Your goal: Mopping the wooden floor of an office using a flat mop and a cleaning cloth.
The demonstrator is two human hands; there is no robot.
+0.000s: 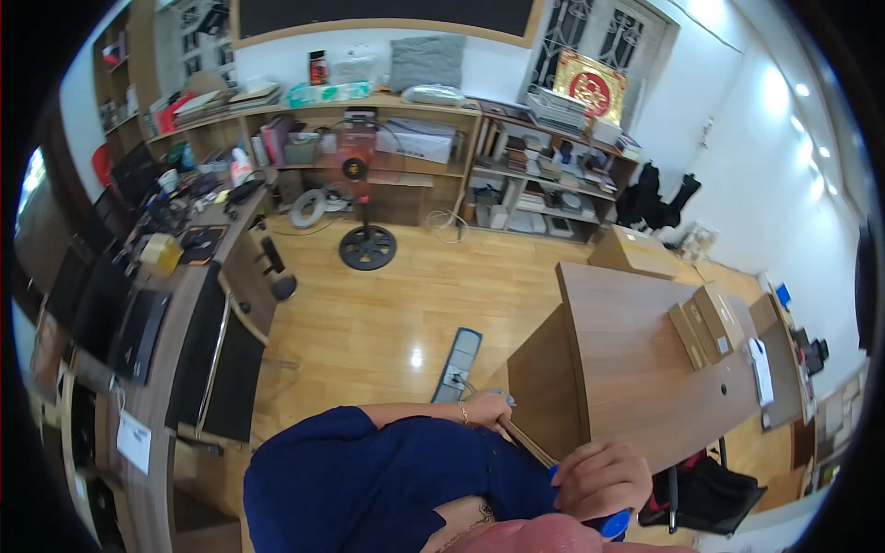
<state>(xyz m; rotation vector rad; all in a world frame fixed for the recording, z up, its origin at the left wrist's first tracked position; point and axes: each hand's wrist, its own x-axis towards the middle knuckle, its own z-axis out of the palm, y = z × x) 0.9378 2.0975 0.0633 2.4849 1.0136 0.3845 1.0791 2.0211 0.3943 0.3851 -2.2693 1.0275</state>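
Head view: both hands clamp a slim wooden mop handle (527, 442). Left grip (486, 409) sits lower, right grip (601, 479) by its blue end. Flat grey mop head (458, 365) lies on glossy plank floor (369, 313).

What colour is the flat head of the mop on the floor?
The flat rectangular mop head is grey with a darker, bluish-black border, lying on the glossy wooden floor. It shows best in the head view.

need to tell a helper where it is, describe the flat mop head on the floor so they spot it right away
Start at the big wooden desk on the right and look just past its left end, on the bare wooden floor. There lies the mop head, a long flat grey-blue pad at the end of the handle; the round black fan base stands further off.
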